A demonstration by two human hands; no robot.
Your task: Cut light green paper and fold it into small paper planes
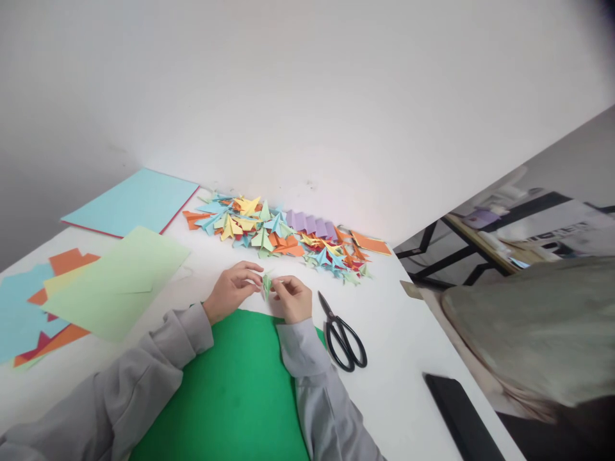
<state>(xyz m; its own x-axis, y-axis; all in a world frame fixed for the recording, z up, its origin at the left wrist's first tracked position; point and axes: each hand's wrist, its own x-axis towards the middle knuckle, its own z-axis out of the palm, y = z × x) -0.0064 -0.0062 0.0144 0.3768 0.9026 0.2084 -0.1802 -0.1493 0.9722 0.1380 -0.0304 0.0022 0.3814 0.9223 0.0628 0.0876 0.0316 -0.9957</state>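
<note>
A small folded light-green paper piece [266, 286] stands upright between my two hands, above the far edge of a green sheet [235, 390]. My right hand [294, 298] pinches its right side between thumb and forefinger. On its left, my left hand [234, 291] has its fingers curved close round the piece; whether the fingertips press on it is too small to tell. Beyond the hands lies a long heap of small folded paper planes [262, 238] in several colours, with a purple pleated strip [312, 225] at its back.
Black-handled scissors [342, 336] lie right of my right hand. A dark flat object [461, 416] is at the table's right edge. At left are a light-green sheet [120, 282], coloured scraps [24, 307] and a blue sheet [134, 202]. A wall rises behind.
</note>
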